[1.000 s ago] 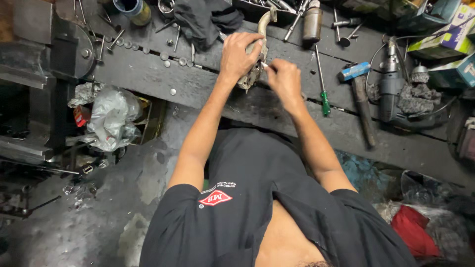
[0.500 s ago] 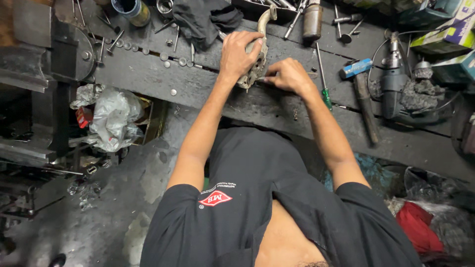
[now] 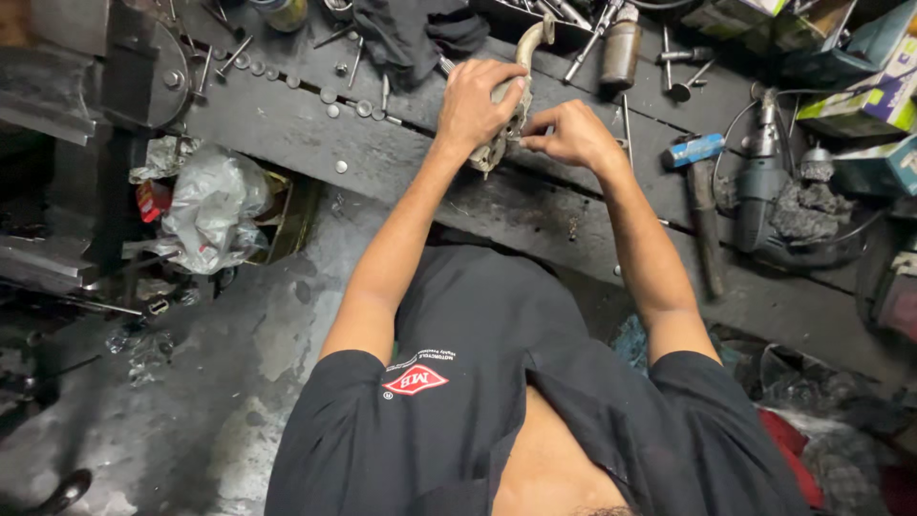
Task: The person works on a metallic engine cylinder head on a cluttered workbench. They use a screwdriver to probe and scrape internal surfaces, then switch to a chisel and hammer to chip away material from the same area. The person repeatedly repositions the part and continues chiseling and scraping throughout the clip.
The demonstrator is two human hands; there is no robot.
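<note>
My left hand [image 3: 480, 103] grips a grimy metal part with a curved pipe end [image 3: 528, 46] and holds it on the dark workbench [image 3: 401, 167]. My right hand [image 3: 571, 132] is closed with pinched fingertips against the right side of that part, near its lower body [image 3: 497, 148]. Whether something small sits between those fingertips cannot be made out. Both forearms reach up from my black shirt at the bottom of the head view.
A hammer with a blue head [image 3: 699, 182] and an electric drill [image 3: 764, 177] lie right of my hands. Bolts and valves [image 3: 287, 76], a dark rag [image 3: 411, 33], a metal can [image 3: 621, 53] and cartons [image 3: 860, 86] crowd the bench. A plastic bag [image 3: 205, 205] hangs at left.
My right hand has moved left and down onto the side of the metal part and now stays pinched there. My left hand keeps its grip; the view has shifted slightly.
</note>
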